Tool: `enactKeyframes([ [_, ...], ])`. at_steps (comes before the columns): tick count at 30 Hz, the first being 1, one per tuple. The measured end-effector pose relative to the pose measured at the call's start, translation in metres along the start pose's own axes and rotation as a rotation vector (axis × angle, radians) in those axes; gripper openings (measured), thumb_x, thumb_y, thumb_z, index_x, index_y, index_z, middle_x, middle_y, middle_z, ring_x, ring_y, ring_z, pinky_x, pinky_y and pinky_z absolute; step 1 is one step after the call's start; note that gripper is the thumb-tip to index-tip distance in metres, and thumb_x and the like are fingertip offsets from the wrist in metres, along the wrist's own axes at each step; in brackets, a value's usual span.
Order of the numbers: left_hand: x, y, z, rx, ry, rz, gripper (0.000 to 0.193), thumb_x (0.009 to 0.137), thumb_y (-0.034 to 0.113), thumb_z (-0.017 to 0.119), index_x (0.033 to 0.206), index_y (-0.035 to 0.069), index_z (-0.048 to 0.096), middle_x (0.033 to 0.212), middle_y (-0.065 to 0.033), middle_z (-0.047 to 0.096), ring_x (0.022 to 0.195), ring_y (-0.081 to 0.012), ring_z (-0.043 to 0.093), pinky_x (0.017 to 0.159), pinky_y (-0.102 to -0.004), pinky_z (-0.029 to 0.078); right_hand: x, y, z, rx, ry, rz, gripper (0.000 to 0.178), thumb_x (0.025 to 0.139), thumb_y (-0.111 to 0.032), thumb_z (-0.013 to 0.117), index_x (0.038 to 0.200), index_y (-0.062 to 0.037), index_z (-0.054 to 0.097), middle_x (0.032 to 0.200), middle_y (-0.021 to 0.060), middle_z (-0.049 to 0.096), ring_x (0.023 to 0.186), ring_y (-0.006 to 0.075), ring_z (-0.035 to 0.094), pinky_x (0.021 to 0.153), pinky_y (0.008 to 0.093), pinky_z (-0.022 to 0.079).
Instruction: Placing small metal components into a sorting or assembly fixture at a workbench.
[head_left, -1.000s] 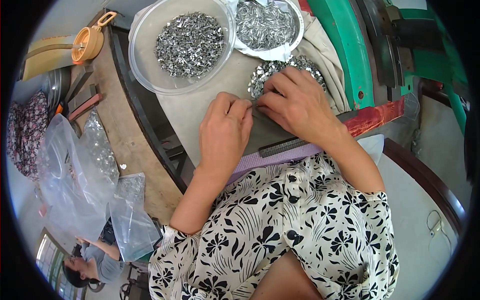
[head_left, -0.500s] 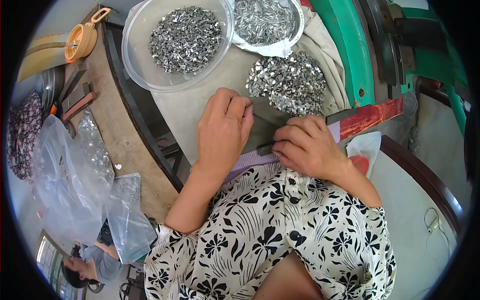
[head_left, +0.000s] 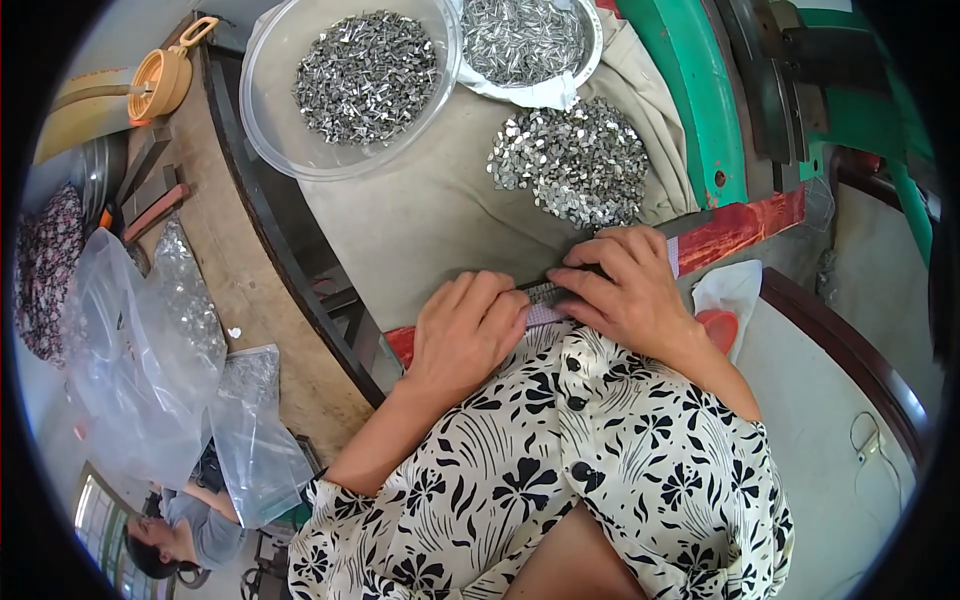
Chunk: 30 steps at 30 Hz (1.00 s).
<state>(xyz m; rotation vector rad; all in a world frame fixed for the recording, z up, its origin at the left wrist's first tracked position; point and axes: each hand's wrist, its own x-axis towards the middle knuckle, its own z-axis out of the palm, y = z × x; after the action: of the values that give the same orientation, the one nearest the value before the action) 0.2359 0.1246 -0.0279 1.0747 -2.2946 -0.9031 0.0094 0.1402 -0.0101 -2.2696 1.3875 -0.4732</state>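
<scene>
At the cloth's near edge, my right hand [head_left: 632,295] is closed on a dark, narrow metal strip [head_left: 546,296] with a fine, uneven surface. My left hand [head_left: 468,335] is at the strip's left end, fingers bent and pressed together. What its fingertips hold, if anything, is hidden. Beyond my hands, a loose heap of small flat silvery metal pieces [head_left: 590,160] lies on the beige cloth [head_left: 400,225]. A clear round plastic tub [head_left: 262,125] of short metal bits stands at the far left of it. Behind the heap is a pale bowl [head_left: 592,50] with thin shiny metal slivers.
Green machinery [head_left: 700,100] borders the work surface on the right. A wooden bench [head_left: 270,300] at left carries clear plastic bags [head_left: 150,370], flat bars and an orange cup-like lid [head_left: 160,82]. At lower left is another person [head_left: 190,530]. A red object [head_left: 718,328] lies at right.
My left hand has come down and slightly right from the cloth near the heap to the dark strip. My right hand has shifted slightly, still on the strip.
</scene>
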Motion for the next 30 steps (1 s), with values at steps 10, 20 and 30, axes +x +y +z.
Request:
enactKeyframes([
  [10,-0.006,0.000,0.001,-0.128,0.034,-0.127,0.026,0.073,0.007,0.077,0.094,0.006,0.062,0.099,-0.0079,0.060,0.085,-0.0282,0.061,0.071,-0.0390,0.051,0.000,-0.001,0.007,0.004,0.092,-0.148,0.026,0.064,-0.020,0.081,0.089,-0.0177,0.074,0.104,-0.0018,0.063,0.097,0.0212,0.057,0.085,0.0385,0.040],
  [20,-0.006,0.001,0.005,-0.059,0.067,-0.069,0.020,0.076,0.006,0.074,0.094,0.007,0.067,0.102,-0.0051,0.063,0.085,-0.0252,0.061,0.071,-0.0375,0.051,0.006,-0.011,0.017,-0.042,0.134,-0.073,0.018,0.070,-0.016,0.075,0.087,-0.0129,0.069,0.101,-0.0007,0.063,0.097,0.0204,0.058,0.087,0.0376,0.040],
  [30,-0.008,-0.001,0.006,-0.049,0.072,-0.050,0.016,0.075,0.006,0.075,0.089,0.005,0.066,0.099,-0.0042,0.065,0.084,-0.0238,0.061,0.071,-0.0362,0.050,0.023,0.009,-0.002,-0.071,0.232,0.021,0.023,0.072,-0.015,0.079,0.095,-0.0156,0.074,0.094,-0.0009,0.064,0.090,0.0215,0.058,0.083,0.0374,0.038],
])
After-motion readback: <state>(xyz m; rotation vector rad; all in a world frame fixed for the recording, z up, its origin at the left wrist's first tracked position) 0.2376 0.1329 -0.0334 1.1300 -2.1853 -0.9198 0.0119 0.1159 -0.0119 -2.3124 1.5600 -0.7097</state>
